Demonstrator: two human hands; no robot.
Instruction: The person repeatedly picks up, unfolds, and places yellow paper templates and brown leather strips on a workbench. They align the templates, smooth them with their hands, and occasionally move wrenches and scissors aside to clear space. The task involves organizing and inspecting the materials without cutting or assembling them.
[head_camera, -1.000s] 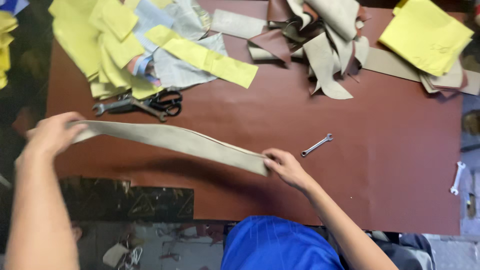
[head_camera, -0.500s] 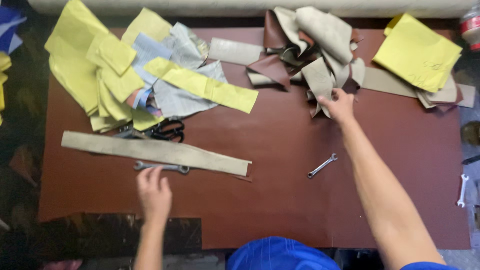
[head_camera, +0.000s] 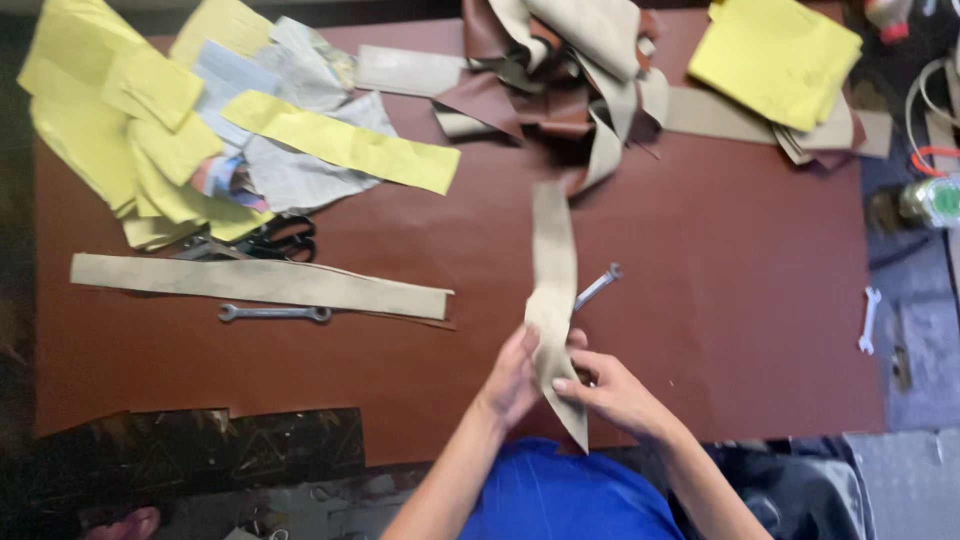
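We hold one beige strip (head_camera: 553, 300) upright over the near middle of the brown table (head_camera: 720, 300). Our left hand (head_camera: 512, 380) closes on its left edge and our right hand (head_camera: 610, 393) pinches its lower right side, fingers clamped on the material. A small wrench (head_camera: 598, 287) lies just behind the strip. To the left, a long beige strip (head_camera: 260, 283) lies flat with a second wrench (head_camera: 274, 313) just beside it and scissors (head_camera: 270, 240) near the yellow scraps (head_camera: 110, 110).
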